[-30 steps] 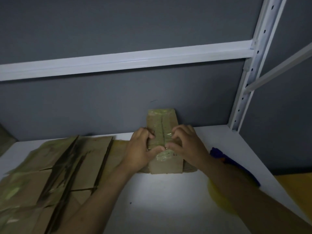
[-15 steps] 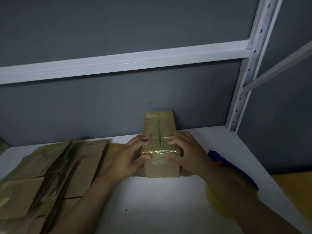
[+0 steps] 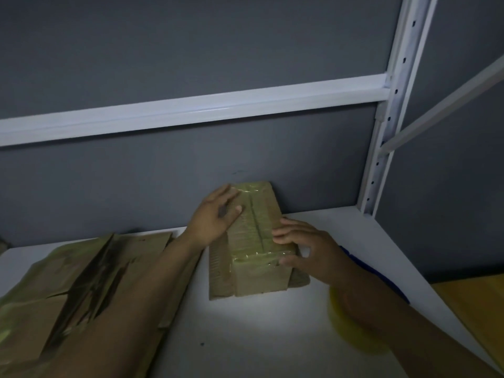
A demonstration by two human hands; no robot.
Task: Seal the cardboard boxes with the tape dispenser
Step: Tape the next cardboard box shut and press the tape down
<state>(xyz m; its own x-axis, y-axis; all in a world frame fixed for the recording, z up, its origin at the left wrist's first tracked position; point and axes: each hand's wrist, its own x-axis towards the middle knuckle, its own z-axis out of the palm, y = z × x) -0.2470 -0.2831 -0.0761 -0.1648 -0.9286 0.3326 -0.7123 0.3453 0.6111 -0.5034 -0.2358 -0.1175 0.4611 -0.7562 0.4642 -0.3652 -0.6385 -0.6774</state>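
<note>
Brown taped cardboard box (image 3: 255, 230) lying lengthwise, pointing toward grey wall (image 3: 163, 173); left hand (image 3: 215, 218) pressing straight-fingered on far top; right hand (image 3: 308, 249) gripping near corner, fingers curled.

The left hand (image 3: 215, 216) lies flat on the far left of the cardboard box (image 3: 257, 279), fingers straight, its forearm reaching in from the box's near left. The right hand (image 3: 304, 248) grips the box's near right edge (fingers curled over the top, thumb at the near corner).

A dim grey wall (image 3: 191, 50) backs a white table (image 3: 245, 336), crossed by a white rail (image 3: 191, 110) joining a slotted upright (image 3: 392, 105).
</note>
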